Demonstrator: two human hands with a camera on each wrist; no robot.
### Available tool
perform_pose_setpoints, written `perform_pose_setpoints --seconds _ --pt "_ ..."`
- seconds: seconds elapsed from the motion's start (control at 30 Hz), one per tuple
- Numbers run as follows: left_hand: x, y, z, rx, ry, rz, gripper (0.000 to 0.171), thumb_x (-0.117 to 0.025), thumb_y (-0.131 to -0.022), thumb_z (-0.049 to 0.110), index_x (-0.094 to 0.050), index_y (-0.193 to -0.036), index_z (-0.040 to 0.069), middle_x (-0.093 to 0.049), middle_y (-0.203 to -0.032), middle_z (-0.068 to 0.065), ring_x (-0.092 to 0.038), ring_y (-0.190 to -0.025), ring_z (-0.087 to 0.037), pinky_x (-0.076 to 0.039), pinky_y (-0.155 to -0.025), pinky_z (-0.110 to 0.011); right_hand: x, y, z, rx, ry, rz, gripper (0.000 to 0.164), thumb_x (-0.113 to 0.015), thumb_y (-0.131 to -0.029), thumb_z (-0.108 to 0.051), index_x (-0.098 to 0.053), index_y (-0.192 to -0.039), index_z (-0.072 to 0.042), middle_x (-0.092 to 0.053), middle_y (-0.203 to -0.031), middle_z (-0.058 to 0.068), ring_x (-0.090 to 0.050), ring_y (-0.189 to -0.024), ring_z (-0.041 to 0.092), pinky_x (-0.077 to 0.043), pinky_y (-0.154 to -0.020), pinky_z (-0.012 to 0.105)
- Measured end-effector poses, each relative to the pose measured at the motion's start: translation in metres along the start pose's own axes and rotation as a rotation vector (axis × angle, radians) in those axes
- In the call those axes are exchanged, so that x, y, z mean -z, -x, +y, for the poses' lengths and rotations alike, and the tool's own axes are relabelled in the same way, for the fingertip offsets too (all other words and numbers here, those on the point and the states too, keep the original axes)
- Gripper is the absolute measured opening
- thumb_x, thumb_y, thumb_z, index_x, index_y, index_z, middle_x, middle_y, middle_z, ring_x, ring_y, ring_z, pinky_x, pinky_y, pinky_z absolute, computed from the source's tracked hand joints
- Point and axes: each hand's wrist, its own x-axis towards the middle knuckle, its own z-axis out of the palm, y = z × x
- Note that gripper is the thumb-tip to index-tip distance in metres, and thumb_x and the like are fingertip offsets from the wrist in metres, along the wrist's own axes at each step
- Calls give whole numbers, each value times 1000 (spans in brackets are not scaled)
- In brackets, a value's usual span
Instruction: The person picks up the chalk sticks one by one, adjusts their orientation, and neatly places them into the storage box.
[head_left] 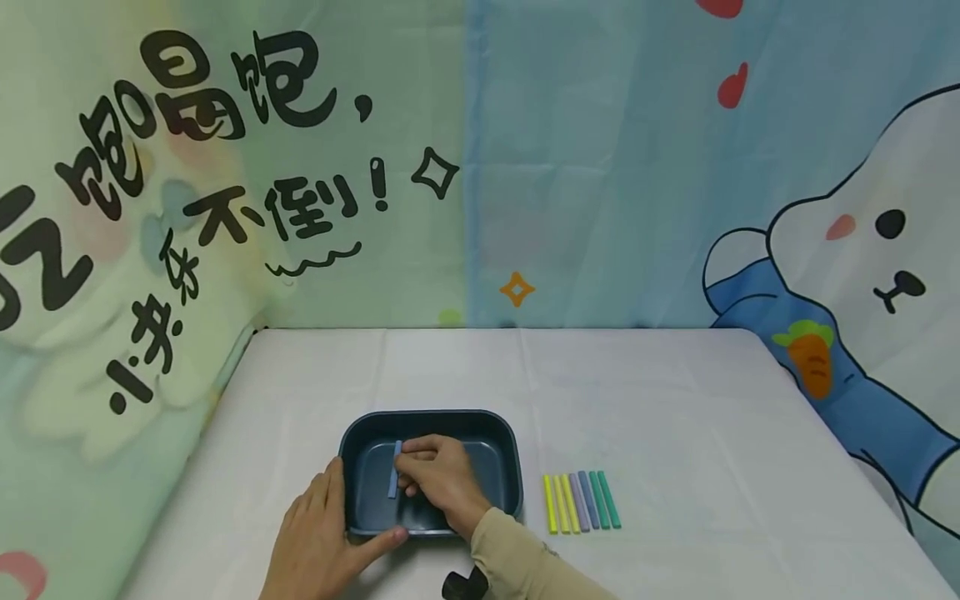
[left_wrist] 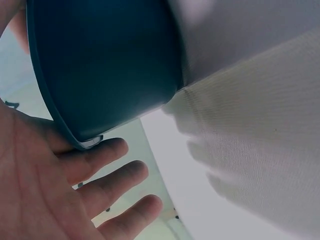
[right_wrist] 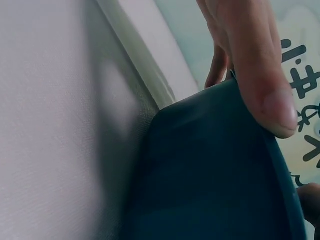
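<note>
In the head view a thin blue stick (head_left: 394, 470) stands nearly lengthwise over the left part of a dark blue rectangular tray (head_left: 433, 530). My right hand (head_left: 442, 479) reaches inside the tray and pinches this stick between thumb and fingertips. My left hand (head_left: 318, 533) braces the tray's front left corner, its fingers straight along the left side and the thumb across the front rim. The left wrist view shows the fingers (left_wrist: 117, 187) extended past the tray wall (left_wrist: 110, 65). In the right wrist view the left thumb (right_wrist: 265, 95) lies over the rim.
Right of the tray, a row of several thin sticks (head_left: 582, 502) in yellow, purple, blue and green lies on the white tablecloth (head_left: 712, 450). A dark object (head_left: 465, 585) sits by the right cuff. Behind the table hangs a printed curtain (head_left: 585, 167).
</note>
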Motion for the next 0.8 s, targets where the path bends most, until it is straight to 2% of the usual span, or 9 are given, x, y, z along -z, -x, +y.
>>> perform_pose_setpoints --seconds 0.23,0.5,0.8 --pt "-1 4 -2 -6 -6 -1 128 -63 -73 85 -36 -150 -12 -53 -140 -27 -57 -121 -40 -47 -99 -57 -11 -4 1 -33 63 -21 26 -73 -83 -4 -70 -107 4 -71 -72 6 -63 -55 11 -56 -54 26" --pt "0 1 1 45 23 -80 128 -59 -75 87 -32 -153 -11 -47 -148 -28 -52 -129 -44 -42 -105 -60 -14 -11 1 -43 168 -17 17 -72 -79 2 -71 -96 3 -68 -63 7 -60 -47 10 -53 -48 22" --pt "4 0 3 26 22 -68 127 -61 -75 85 -33 -151 -13 -47 -146 -29 -53 -128 -44 -44 -103 -59 -19 -17 4 -10 277 21 8 -74 -79 6 -70 -85 1 -64 -58 5 -60 -44 10 -49 -42 20"
